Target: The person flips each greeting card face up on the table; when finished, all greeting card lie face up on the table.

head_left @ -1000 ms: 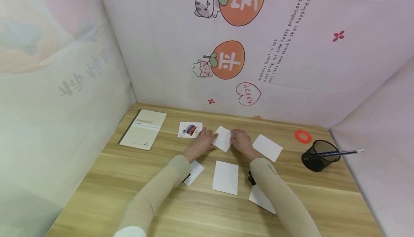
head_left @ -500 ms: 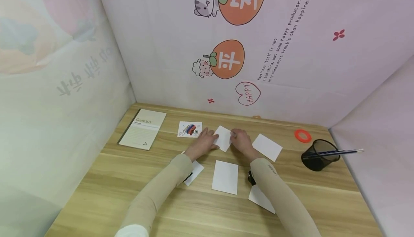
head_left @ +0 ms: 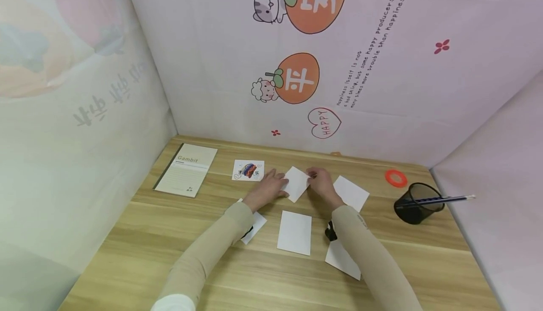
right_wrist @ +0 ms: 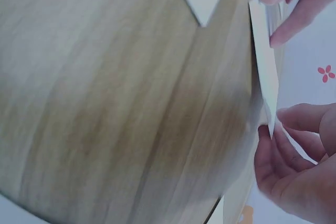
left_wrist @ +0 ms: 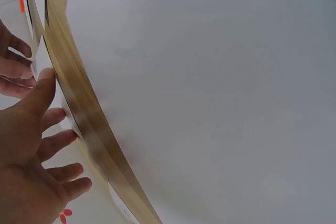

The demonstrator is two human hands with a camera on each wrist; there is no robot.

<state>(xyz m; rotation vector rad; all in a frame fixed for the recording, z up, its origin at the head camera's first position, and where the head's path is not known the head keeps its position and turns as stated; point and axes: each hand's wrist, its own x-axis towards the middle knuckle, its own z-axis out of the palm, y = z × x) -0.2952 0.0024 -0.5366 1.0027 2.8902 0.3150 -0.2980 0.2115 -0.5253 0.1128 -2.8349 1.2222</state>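
Over at the table (head_left: 263, 278), the right hand (head_left: 323, 186) pinches a white card (head_left: 295, 184) between thumb and fingers, the left hand (head_left: 268, 187) touching its other side, fingers loosely spread

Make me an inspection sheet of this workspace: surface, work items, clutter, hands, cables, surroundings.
Surface: wood-grain tabletop, with cards spread across it.
Work items: white card between both hands; other plain white cards around it; printed card beside the left hand.
Clutter: Gambit notebook, orange-red ring, black mesh pen holder holding pencils.
Hands: left touches the white card's left edge; right hand pinches its right corner.
Cables: nothing seen.
Surroundings: pale walls with cartoon prints.
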